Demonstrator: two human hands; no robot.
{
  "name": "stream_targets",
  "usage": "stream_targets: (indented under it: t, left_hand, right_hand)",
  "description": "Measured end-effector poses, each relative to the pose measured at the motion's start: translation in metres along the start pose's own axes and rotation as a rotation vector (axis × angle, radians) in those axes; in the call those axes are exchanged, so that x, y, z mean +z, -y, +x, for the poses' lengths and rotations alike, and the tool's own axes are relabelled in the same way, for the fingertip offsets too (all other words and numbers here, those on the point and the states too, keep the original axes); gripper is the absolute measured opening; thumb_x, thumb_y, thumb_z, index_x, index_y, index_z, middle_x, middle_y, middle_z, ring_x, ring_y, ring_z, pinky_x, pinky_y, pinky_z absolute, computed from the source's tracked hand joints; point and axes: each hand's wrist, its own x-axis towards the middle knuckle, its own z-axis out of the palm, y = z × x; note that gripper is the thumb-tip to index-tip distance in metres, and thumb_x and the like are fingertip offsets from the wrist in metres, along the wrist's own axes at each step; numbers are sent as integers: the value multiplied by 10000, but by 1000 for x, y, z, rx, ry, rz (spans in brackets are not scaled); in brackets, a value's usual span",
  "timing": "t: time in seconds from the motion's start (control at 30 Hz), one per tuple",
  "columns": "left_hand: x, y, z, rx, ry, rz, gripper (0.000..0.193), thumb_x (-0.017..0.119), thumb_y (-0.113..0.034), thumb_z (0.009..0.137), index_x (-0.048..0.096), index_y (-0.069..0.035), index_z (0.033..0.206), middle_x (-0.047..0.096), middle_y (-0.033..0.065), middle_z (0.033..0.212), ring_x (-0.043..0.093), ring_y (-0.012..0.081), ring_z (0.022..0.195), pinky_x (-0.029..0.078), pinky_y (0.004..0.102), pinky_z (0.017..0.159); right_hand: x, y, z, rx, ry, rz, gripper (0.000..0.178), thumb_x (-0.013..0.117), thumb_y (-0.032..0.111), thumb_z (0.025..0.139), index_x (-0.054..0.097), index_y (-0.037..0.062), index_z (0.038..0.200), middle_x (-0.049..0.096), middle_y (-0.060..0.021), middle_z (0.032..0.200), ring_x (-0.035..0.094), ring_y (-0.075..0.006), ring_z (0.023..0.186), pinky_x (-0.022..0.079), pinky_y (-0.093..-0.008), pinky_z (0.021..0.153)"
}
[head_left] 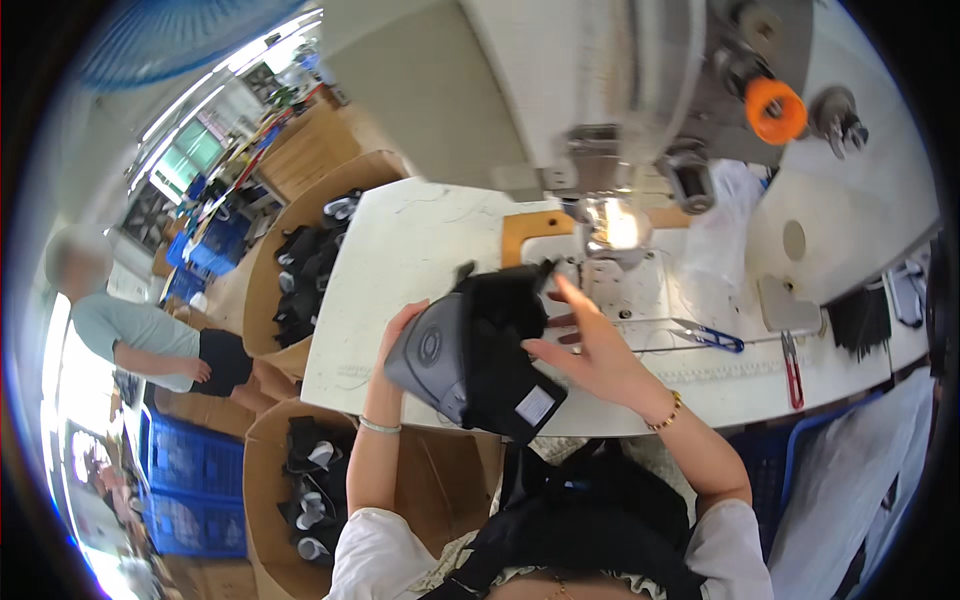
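Note:
A piece with a curved grey shell and soft black fabric (430,350), much like a knee pad, is held up over the front of the sewing table. My left hand (397,328) grips it from its left side, most of the fingers hidden behind the shell. A small white label (534,404) shows on the black fabric. My right hand (592,350) is beside the fabric's right edge, fingers and thumb apart; whether the fingertips touch the fabric I cannot tell. Beyond the hands stands the sewing machine (600,180), its lamp lit over the needle plate.
Blue-handled thread snips (708,335) and a red-handled tool (792,370) lie at the table's right. Cardboard boxes (268,450) with similar pieces stand at the left, near blue crates (195,480). Another person (150,340) stands farther left. An orange knob (775,111) is on the machine.

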Motion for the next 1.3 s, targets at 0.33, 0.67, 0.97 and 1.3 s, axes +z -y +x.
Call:
stream_targets:
  t: [0.33, 0.67, 0.97, 1.3]
  left_hand:
    - [115, -61, -52, 640, 52, 986, 299, 631, -153, 862, 604, 12, 1110, 655, 114, 1023, 638, 173, 939, 492, 303, 834]
    - [152, -69, -95, 340, 260, 1396, 619, 624, 48, 744, 448, -113, 1315, 641, 73, 988, 624, 142, 802, 498, 245, 722]
    - [137, -36, -47, 107, 718, 1309, 513, 640, -118, 822, 475, -31, 1300, 614, 67, 1022, 560, 103, 778, 457, 240, 708]
    - [173, -17, -45, 306, 686, 1408, 279, 624, -237, 873, 594, -23, 1050, 602, 99, 709, 565, 193, 621, 438, 306, 579]
  right_hand:
    - [25, -27, 19, -180, -147, -253, 420, 508, 74, 894, 375, -35, 1277, 533, -256, 1089, 555, -434, 891, 472, -452, 793]
    - [-35, 42, -24, -153, 1, -238, 394, 545, 31, 827, 519, 36, 1220, 577, -187, 948, 590, -363, 810, 475, -410, 710]
    - [-48, 41, -21, -23, 55, -352, 371, 598, 97, 777, 582, 77, 1147, 593, -118, 822, 579, -216, 641, 474, -318, 607]
    - [-44, 34, -24, -186, -60, -598, 337, 662, 229, 826, 568, 49, 1094, 639, -112, 786, 613, -227, 645, 474, -323, 567]
